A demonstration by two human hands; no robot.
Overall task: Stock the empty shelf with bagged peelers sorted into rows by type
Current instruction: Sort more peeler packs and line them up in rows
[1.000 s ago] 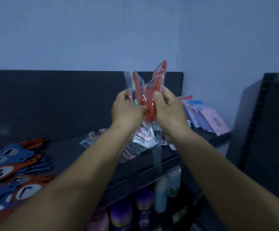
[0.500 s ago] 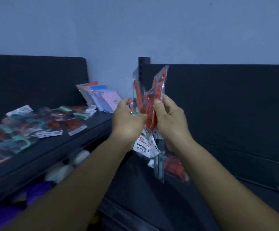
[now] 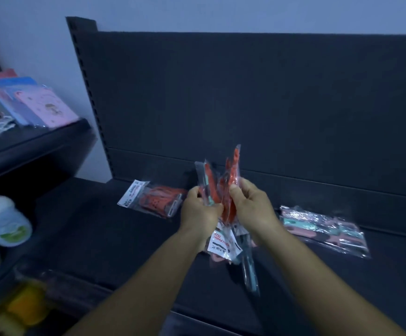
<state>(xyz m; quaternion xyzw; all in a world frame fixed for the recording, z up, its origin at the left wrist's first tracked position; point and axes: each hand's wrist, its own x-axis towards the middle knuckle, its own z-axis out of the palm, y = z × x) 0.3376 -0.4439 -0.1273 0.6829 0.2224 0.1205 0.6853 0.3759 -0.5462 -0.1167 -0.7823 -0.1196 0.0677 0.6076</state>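
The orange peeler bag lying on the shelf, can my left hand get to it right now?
Probably not yet: the orange bag lies unobstructed just left of the left hand, but that hand is gripping the bundle of bagged peelers with the right hand.

Both bare forearms reach forward and up from the lower edge of the view, converging toward the middle. The left hand [image 3: 200, 210] and the right hand [image 3: 251, 208] sit side by side, nearly touching, raised at the same height with their backs toward the camera. Each has its fingers curled and its thumb pressed forward, pinching the bunch of bagged peelers [image 3: 221, 190] held between them. The left thumb lies just beside the right one. Both wrists are bent slightly upward.
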